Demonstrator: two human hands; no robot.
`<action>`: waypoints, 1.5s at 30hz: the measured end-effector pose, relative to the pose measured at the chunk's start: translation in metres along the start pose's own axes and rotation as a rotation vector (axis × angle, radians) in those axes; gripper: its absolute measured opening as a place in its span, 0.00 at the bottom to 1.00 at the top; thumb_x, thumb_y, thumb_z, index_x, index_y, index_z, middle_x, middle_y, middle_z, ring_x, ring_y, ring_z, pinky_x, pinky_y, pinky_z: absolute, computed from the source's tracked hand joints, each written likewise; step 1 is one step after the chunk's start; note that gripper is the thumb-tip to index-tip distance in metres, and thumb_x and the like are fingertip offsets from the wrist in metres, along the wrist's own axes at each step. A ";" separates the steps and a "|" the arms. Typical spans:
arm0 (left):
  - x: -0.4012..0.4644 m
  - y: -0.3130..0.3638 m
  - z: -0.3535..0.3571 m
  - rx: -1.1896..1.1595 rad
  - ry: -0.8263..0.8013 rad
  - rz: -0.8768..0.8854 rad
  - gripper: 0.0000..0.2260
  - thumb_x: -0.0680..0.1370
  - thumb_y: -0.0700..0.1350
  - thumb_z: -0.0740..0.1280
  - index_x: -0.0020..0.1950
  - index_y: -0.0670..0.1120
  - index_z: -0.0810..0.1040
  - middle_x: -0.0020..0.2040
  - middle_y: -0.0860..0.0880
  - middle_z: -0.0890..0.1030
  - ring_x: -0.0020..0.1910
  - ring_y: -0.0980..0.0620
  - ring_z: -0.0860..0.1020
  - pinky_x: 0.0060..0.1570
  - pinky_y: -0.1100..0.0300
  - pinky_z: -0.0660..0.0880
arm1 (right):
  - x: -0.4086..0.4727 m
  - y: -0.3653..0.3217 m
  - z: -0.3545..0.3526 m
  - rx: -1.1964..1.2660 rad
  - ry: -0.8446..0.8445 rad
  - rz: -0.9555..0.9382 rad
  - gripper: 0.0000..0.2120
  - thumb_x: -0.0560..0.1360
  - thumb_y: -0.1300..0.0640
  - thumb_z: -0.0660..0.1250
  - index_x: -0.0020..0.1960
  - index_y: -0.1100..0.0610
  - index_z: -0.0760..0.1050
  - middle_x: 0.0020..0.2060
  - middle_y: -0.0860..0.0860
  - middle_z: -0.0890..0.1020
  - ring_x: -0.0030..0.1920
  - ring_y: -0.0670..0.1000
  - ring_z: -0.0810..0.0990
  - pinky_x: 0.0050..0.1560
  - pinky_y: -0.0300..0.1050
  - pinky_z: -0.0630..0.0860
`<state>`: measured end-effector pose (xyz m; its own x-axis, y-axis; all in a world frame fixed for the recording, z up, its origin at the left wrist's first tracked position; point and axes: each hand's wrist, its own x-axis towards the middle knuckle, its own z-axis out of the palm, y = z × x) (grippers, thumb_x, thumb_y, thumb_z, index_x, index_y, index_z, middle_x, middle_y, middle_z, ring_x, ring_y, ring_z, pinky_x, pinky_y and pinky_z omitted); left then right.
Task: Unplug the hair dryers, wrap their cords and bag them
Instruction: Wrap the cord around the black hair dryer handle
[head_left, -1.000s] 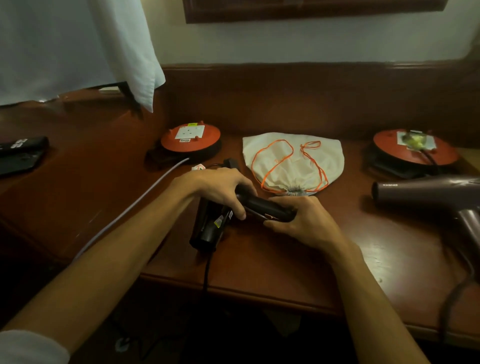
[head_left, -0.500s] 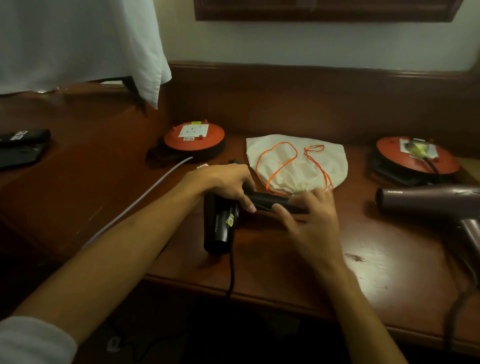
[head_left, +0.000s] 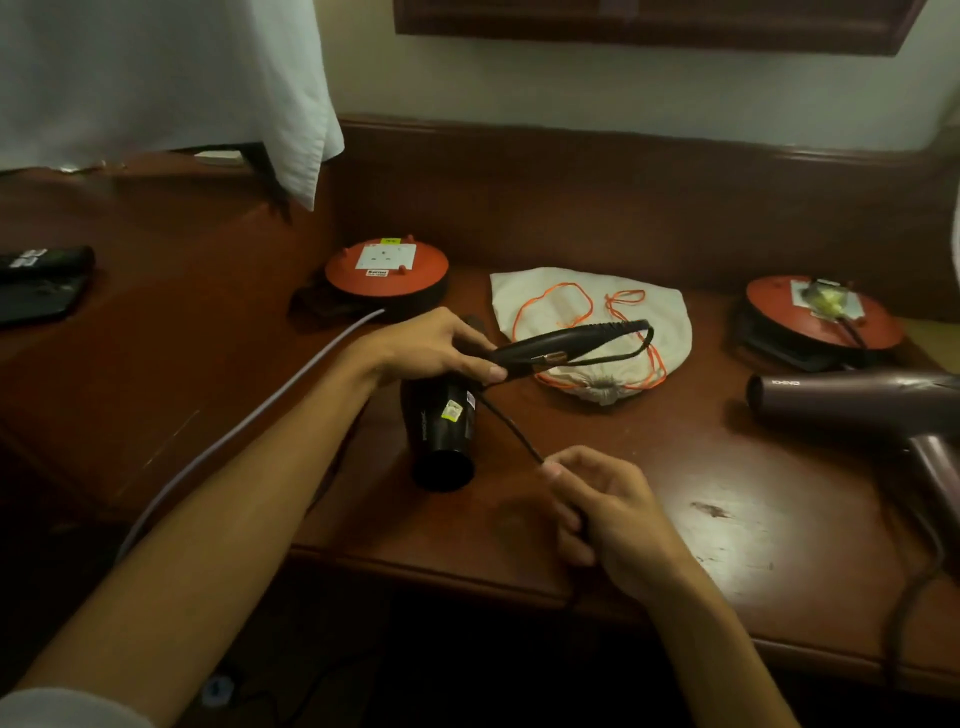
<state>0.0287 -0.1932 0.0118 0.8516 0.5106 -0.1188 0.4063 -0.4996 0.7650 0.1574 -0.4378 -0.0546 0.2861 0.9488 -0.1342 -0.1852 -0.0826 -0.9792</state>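
A black hair dryer (head_left: 444, 431) lies on the wooden desk (head_left: 753, 499), nozzle toward me, its handle (head_left: 566, 344) unfolded to the right. My left hand (head_left: 431, 348) grips the dryer where the handle joins the body. The black cord (head_left: 511, 428) loops back from the handle's end and runs down to my right hand (head_left: 610, 512), which pinches it near the desk's front edge. A cream drawstring bag (head_left: 582, 306) with orange string lies behind the handle. A mauve hair dryer (head_left: 852, 402) lies at the right, its cord hanging over the desk's edge.
Two red cord reels stand at the back: the left reel (head_left: 387, 270) with an empty socket, the right reel (head_left: 826, 317) with a plug in it. A grey cable (head_left: 249, 415) crosses under my left arm. A black device (head_left: 41, 280) lies far left. White cloth (head_left: 171, 78) hangs above.
My right hand left the handle and drew the cord down toward the front edge. The handle now stands swung out to the right, above the bag.
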 end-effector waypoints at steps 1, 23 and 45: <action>-0.004 -0.002 0.002 -0.092 0.001 -0.002 0.16 0.72 0.53 0.77 0.57 0.49 0.87 0.50 0.49 0.87 0.51 0.50 0.85 0.53 0.58 0.77 | -0.001 -0.002 -0.007 -0.010 0.031 0.012 0.07 0.79 0.59 0.68 0.46 0.63 0.77 0.26 0.56 0.66 0.21 0.49 0.62 0.21 0.38 0.59; -0.019 0.024 0.036 0.196 -0.211 0.040 0.30 0.72 0.49 0.80 0.69 0.49 0.70 0.60 0.51 0.83 0.58 0.53 0.81 0.65 0.50 0.75 | 0.095 -0.094 -0.044 -0.804 0.071 0.078 0.20 0.71 0.48 0.77 0.42 0.67 0.83 0.30 0.56 0.74 0.27 0.50 0.69 0.25 0.41 0.65; -0.022 0.033 0.044 0.309 -0.052 0.093 0.25 0.71 0.58 0.78 0.66 0.53 0.82 0.58 0.53 0.84 0.60 0.55 0.80 0.64 0.50 0.76 | 0.002 -0.143 -0.057 -1.108 -0.356 0.029 0.13 0.83 0.53 0.62 0.44 0.47 0.82 0.30 0.54 0.81 0.28 0.52 0.78 0.34 0.45 0.77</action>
<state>0.0383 -0.2515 0.0114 0.9025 0.4200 -0.0955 0.4001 -0.7355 0.5467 0.2375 -0.4417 0.0763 -0.0174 0.9597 -0.2805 0.7862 -0.1602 -0.5969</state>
